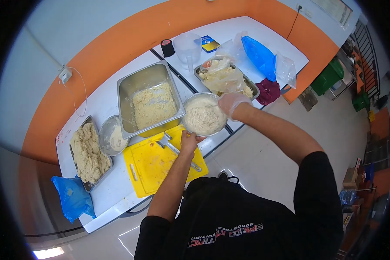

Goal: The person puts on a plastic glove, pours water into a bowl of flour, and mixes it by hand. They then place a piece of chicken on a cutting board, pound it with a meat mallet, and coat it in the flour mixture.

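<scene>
A round metal bowl (205, 115) filled with a pale, floury mixture is in front of me, at the table's near edge. My left hand (190, 142) is bare and grips the bowl's lower left rim. My right hand (234, 105), in a clear plastic glove, is closed at the bowl's right rim; its fingertips are partly hidden. Left of the bowl stands a deep steel pan (154, 102) with crumbly pale mixture on its bottom. Beneath my left hand a metal meat mallet (177, 150) lies on yellow cutting boards (151, 173).
A tray of pale, dough-like mixture (89, 151) and a smaller bowl (112, 136) sit at left. Toward the right are a plastic-covered food tray (227, 80), a clear jug (187, 50), a blue bag (259, 56) and a maroon cloth (268, 91). Another blue bag (73, 197) hangs over the left edge.
</scene>
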### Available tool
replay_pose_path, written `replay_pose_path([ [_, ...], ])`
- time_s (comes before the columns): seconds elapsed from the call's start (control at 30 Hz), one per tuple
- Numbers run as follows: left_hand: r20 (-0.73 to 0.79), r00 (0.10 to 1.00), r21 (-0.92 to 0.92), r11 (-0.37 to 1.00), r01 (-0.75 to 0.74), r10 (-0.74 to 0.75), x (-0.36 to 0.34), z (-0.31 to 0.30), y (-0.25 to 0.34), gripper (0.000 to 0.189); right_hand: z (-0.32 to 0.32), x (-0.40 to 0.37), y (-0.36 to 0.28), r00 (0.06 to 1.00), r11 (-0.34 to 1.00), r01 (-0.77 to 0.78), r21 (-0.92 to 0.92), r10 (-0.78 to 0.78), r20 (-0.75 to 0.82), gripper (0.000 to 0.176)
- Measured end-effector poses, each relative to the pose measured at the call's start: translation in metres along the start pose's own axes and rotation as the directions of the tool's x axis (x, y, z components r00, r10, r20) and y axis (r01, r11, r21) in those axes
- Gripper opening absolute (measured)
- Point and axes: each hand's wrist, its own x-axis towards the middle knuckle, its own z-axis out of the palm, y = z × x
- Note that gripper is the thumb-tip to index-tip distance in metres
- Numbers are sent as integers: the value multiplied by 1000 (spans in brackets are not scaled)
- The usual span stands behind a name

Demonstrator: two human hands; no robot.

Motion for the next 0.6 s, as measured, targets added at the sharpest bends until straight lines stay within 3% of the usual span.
replay_pose_path([
  [0.03,2,1000,-41,999,-10,10,1,0,0,21,-1,-4,4,998,995,13,-99,-8,56,22],
  [0.17,-6,1000,29,999,29,-29,-3,0,6,20,10,-18,8,983,996,82,-45,-74,169,21],
  [0.23,28,999,37,999,14,-15,-3,0,7,19,28,-10,11,959,964,259,66,-265,97,18],
  [0.27,26,1000,34,999,13,-14,-3,0,7,19,35,-4,10,959,963,262,63,-267,97,18],
  [0.33,50,999,31,999,12,-13,0,-2,7,20,39,11,1,946,939,323,118,-318,-63,18],
  [0.47,38,999,30,999,-19,18,0,-1,4,25,35,27,-9,965,963,239,122,-222,-139,19],
  [0.53,5,1000,46,999,-8,8,0,-2,4,30,19,23,-9,994,990,108,93,-107,-16,24],
  [0.6,0,1000,23,1000,1,-1,1,-2,4,31,2,5,-7,997,997,76,29,-76,17,24],
])
